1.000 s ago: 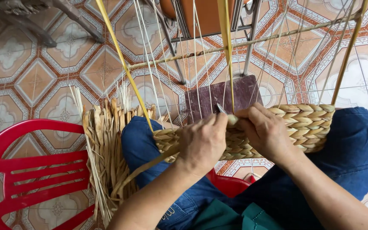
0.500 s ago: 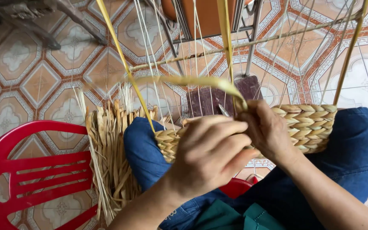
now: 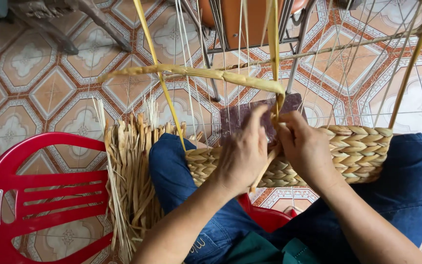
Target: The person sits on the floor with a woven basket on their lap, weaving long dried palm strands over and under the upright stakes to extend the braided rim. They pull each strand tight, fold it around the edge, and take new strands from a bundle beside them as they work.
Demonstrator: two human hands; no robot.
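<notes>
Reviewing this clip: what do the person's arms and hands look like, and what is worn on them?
Both forearms are bare, with no sleeves in view. The left hand and the right hand wear no gloves, and no rings, watch or bracelet show. Fingernails are short and plain. Below the arms there are blue jeans and a bit of dark green cloth.

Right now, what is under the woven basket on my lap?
Under the basket: blue jeans at both ends, patterned floor tile and a red stool in the gap. Both hands hide its middle.
</notes>
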